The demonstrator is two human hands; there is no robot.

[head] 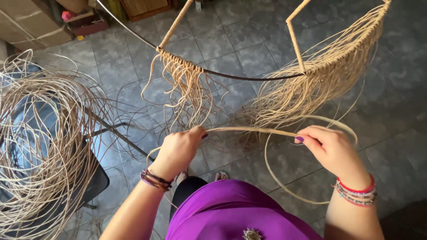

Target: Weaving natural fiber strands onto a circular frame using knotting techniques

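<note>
Left hand and right hand both closed, pinching one bundle of rattan strands stretched between them; fingertips mostly hidden.

Grey tiled floor, cardboard box top left, dark chair at left

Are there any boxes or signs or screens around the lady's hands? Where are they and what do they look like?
Cardboard box: top left corner, big, brown, taped with pale strips.
Small case: on the floor beside the box, low, dark red, with something pink on it.
No signs, labels or screens show.
Both hands, left hand and right hand, hold a bundle of cane strands, far from the box.
</note>
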